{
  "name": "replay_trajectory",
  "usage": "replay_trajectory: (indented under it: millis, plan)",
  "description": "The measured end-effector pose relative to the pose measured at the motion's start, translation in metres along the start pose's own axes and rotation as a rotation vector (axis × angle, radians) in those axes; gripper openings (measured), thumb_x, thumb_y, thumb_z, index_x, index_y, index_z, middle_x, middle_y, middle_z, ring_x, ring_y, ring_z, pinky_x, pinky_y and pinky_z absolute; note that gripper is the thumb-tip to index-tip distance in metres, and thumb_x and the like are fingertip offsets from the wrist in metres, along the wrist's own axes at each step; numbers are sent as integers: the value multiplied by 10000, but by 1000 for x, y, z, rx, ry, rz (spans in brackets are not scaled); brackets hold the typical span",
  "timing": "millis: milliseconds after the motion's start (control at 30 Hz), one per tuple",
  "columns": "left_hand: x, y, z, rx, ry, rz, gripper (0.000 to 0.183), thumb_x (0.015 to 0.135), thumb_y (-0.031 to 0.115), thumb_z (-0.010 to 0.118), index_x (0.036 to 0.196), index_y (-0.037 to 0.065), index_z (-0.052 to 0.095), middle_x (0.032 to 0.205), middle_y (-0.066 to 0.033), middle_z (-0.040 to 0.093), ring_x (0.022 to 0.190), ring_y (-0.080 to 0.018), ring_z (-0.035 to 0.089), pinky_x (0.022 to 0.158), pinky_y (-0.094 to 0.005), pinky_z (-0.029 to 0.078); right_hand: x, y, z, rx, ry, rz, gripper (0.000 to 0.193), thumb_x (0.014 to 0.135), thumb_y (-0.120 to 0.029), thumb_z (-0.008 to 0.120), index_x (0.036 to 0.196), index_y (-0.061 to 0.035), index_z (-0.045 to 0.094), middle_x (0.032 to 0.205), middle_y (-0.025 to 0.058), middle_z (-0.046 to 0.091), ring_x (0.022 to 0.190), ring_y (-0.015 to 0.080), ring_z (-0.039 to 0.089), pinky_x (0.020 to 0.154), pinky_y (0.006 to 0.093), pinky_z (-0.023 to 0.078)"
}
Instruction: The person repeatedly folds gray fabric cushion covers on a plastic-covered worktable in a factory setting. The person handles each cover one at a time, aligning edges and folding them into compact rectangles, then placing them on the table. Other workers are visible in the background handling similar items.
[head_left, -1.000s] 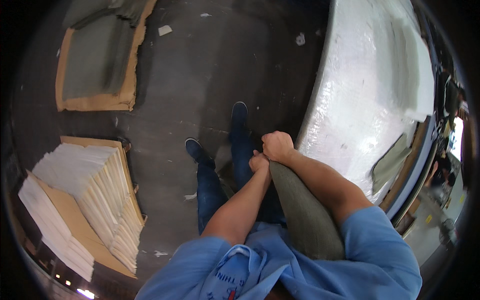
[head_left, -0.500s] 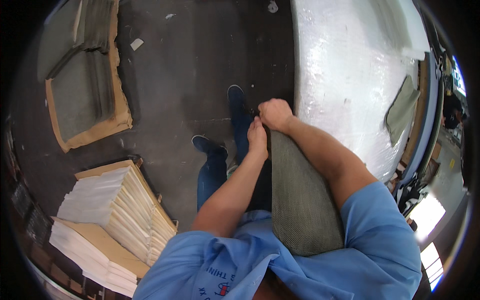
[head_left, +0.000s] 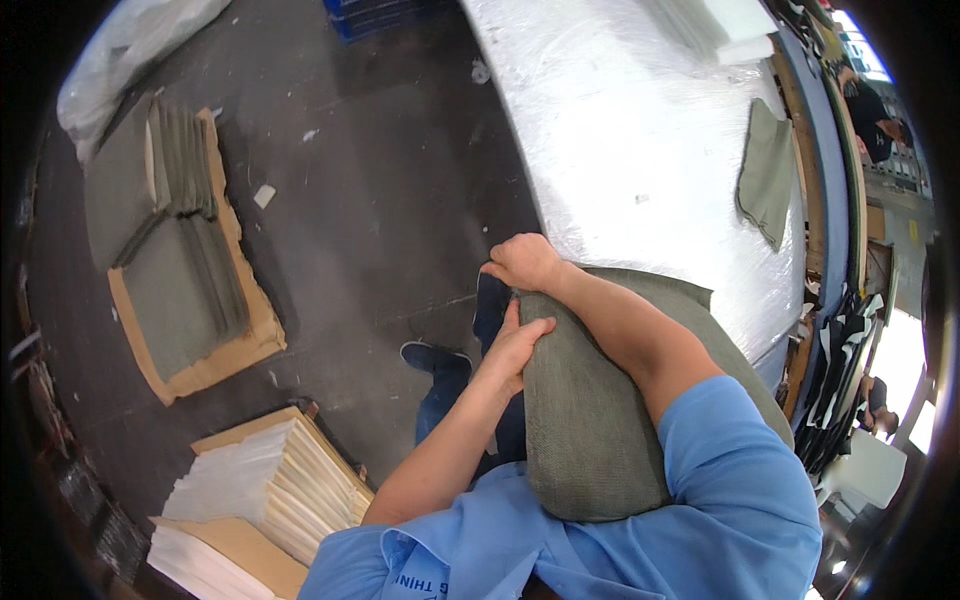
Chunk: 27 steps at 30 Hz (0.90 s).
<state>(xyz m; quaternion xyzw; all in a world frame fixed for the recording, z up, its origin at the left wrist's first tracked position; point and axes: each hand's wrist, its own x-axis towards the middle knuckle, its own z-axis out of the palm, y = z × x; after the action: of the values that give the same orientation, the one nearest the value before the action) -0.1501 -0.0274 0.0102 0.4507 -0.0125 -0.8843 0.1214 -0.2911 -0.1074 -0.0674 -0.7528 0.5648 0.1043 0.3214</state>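
Right hand (head_left: 524, 263) clenched at the upper left corner of an olive-green woven fabric sheet (head_left: 590, 430), left hand (head_left: 512, 350) just below, thumb pressed over the side edge. Hands close together, both clamped on cloth; exact placing of the hidden fingertips, cannot tell. And the sheet: draped against the blue shirt (head_left: 740, 440), partly under the right forearm (head_left: 640, 335), far corner out over the film-wrapped desk (head_left: 620, 160); cannot tell whether touching there. Looks light, bendy, matt, hardly slippery or fragile, probably prone to sagging mid-span. Best held by edges and corners, thumbs on top, well spread for flatness.
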Motion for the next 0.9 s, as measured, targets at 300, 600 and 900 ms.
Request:
replay_trajectory:
  millis: [300, 600, 900]
  plan:
    - [46, 9, 16, 396, 150, 60, 995, 901, 195, 720, 1639, 101, 59, 1519, -211, 416, 1250, -319, 580, 945, -466, 551, -128, 92, -53, 85, -17, 107, 338, 945, -360, 657, 1115, -68, 646, 1052, 166, 690, 1027, 385, 644, 901, 472, 500]
    - [61, 44, 78, 1999, 144, 824, 610, 893, 325, 763, 1427, 109, 563, 1260, -121, 637, 1277, -339, 524, 1013, -473, 448, -162, 108, -35, 645, 251, 422, 272, 998, -280, 601, 1114, -34, 611, 1042, 206, 703, 1024, 394, 658, 898, 470, 502]
    - [112, 22, 110, 2106, 258, 525, 200, 947, 140, 567, 1063, 32, 690, 1064, -227, 711, 1060, -423, 662, 918, -525, 512, -204, 138, -33, 346, 17, 489, 368, 1015, -378, 561, 1075, -31, 667, 1111, 211, 706, 1068, 407, 663, 951, 499, 501]
